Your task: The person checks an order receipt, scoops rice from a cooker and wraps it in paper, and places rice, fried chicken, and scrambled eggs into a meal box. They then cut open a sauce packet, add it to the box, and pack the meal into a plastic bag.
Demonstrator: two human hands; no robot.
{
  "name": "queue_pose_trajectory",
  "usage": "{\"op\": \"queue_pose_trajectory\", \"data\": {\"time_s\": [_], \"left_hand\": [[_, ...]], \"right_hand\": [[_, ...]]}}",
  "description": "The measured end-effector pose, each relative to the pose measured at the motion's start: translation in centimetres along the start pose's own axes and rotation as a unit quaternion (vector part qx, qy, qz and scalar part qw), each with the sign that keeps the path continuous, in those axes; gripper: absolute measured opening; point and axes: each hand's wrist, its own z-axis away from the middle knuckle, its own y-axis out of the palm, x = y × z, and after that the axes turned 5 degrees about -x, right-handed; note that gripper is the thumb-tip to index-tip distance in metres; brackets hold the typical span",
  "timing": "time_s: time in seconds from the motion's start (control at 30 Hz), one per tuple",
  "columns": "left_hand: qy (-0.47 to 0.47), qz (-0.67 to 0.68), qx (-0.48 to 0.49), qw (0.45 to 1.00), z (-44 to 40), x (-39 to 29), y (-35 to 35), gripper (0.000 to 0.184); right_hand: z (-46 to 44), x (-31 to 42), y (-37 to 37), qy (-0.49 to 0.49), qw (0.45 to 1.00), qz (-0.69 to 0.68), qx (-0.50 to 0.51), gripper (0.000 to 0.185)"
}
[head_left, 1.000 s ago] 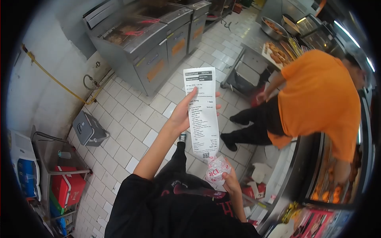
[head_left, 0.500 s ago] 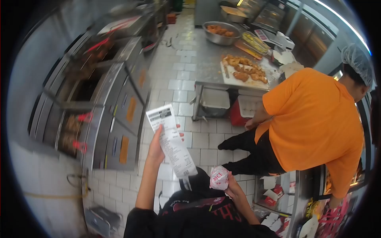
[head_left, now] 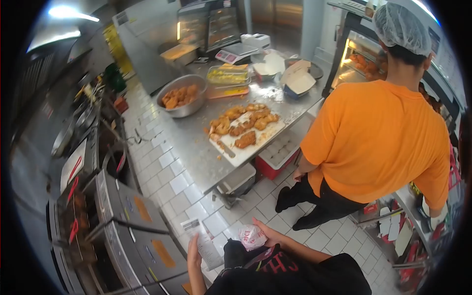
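My left hand [head_left: 194,256] is closed on a long white printed receipt [head_left: 208,251], low in the view in front of my body. To its right, my right hand [head_left: 268,233] is wrapped round a small roundish bundle of white paper with red lettering that looks like "RICE", a paper-wrapped rice [head_left: 251,237]. What is inside the wrapping is hidden. Both hands are held close to my dark shirt, above the tiled floor.
A steel table [head_left: 196,164] ahead bears a white cutting board [head_left: 239,155] with fried chicken and a knife, a steel bowl [head_left: 179,109] of chicken, and a scale [head_left: 236,53]. A co-worker in an orange shirt [head_left: 373,142] stands right. Fryers [head_left: 137,241] stand left.
My view has turned up and to the right, so the table and the lit display case show more. Both hands now appear lower, still holding the receipt and the paper-wrapped rice.
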Motion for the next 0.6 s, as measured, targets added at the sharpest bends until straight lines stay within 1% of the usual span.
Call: {"op": "queue_pose_trajectory", "data": {"time_s": [0.07, 0.1, 0.13, 0.2, 0.23, 0.27, 0.33, 0.37, 0.4, 0.47, 0.5, 0.53, 0.6], "left_hand": [[-0.006, -0.011, 0.038, 0.999, -3.4, -2.0, -0.2, 0.047], [-0.008, 0.011, 0.038, 0.999, -4.6, -3.7, 0.3, 0.046], [-0.011, 0.029, 0.044, 0.999, -6.1, -5.2, 0.8, 0.046], [-0.019, 0.007, 0.064, 0.998, -9.4, -7.5, 1.1, 0.045], [0.007, -0.029, 0.087, 0.996, -11.1, -8.7, 1.5, 0.045], [0.031, -0.066, 0.114, 0.991, -12.8, -9.9, 2.0, 0.045], [0.022, -0.097, 0.15, 0.984, -14.9, -12.2, 3.0, 0.043], [0.027, -0.096, 0.154, 0.983, -15.9, -13.0, 3.4, 0.043], [0.033, -0.089, 0.147, 0.985, -16.7, -13.5, 3.5, 0.042], [0.013, -0.081, 0.133, 0.988, -18.5, -14.4, 3.7, 0.042], [0.012, -0.09, 0.148, 0.985, -19.6, -15.0, 3.8, 0.042], [0.012, -0.099, 0.162, 0.982, -20.4, -15.6, 3.7, 0.042], [0.009, -0.097, 0.137, 0.986, -22.3, -16.4, 3.5, 0.041]], "right_hand": [[-1.7, 1.0, 0.6, -0.062, 0.993, -0.072, 0.07, 0.066], [-2.1, 1.3, 2.1, -0.089, 0.99, -0.105, -0.019, 0.063], [-3.2, 1.4, 1.7, -0.103, 0.987, -0.118, -0.028, 0.063], [-5.3, 1.4, 1.2, -0.143, 0.97, -0.195, 0.034, 0.059], [-5.8, 1.5, 1.8, -0.165, 0.961, -0.221, -0.03, 0.057], [-6.8, 2.1, 2.2, -0.19, 0.953, -0.235, -0.034, 0.057], [-7.5, 2.5, 2.4, -0.226, 0.926, -0.292, -0.073, 0.054], [-7.6, 3.0, 2.9, -0.249, 0.917, -0.292, -0.107, 0.05], [-8.1, 3.1, 2.6, -0.253, 0.913, -0.298, -0.12, 0.05], [-10.1, 4.5, 1.5, -0.295, 0.88, -0.333, -0.164, 0.045], [-10.0, 6.3, 1.7, -0.31, 0.883, -0.311, -0.166, 0.04], [-10.5, 7.8, 0.9, -0.297, 0.89, -0.305, -0.163, 0.04], [-12.0, 11.4, -1.1, -0.352, 0.881, -0.294, -0.119, 0.038]]}}
